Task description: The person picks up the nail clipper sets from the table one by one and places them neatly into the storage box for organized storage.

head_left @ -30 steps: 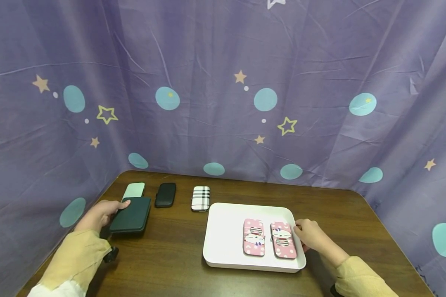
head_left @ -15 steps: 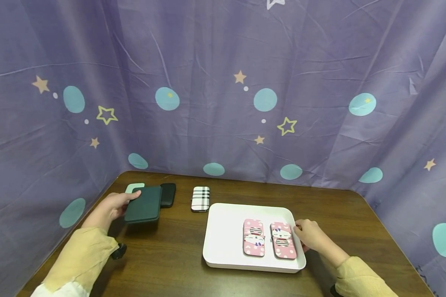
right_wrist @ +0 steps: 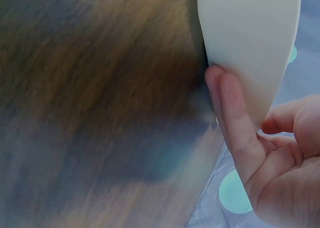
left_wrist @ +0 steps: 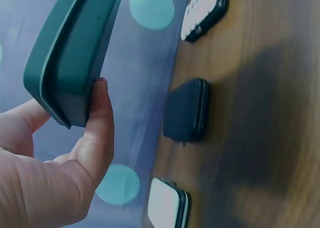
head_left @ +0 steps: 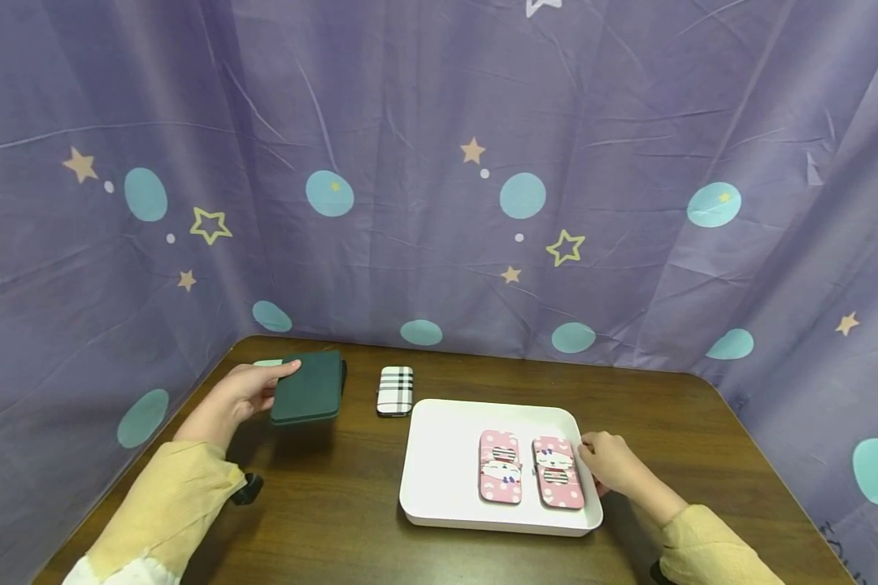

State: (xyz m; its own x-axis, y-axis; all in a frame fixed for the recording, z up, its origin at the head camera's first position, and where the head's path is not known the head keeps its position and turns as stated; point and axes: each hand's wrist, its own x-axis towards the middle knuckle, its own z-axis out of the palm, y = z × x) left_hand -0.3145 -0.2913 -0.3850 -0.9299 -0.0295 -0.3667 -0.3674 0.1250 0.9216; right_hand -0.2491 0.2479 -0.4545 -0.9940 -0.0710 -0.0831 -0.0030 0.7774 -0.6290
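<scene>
On the surface (head_left: pixel 366 504), your right grip (head_left: pixel 613 463) held the white tray (head_left: pixel 497 525) by its rim. Left of it, aloft, your left grip (head_left: pixel 243 393) pinched the green case (head_left: pixel 307 388) by one side, an offset hold that might slip. Since earlier, it had moved rightward, hiding more of the black case (left_wrist: pixel 184 111).

A tray (head_left: pixel 439 455) sits on a table (head_left: pixel 366 520), a first case (head_left: pixel 500 467) lying in its middle and a second case (head_left: pixel 559 474) inside near its right wall, which a right hand (head_left: pixel 610 463) grips. Just off the tray's rear left corner rests a third case (head_left: pixel 395 392); farther left of the tray lie a fourth case (left_wrist: pixel 182 112) and, farthest from it, a fifth case (left_wrist: pixel 164 205). Left of the tray, a left hand (head_left: pixel 241 392) holds a sixth case (head_left: pixel 307 388) above the table. Behind the tray hangs a curtain (head_left: pixel 424 106).
</scene>
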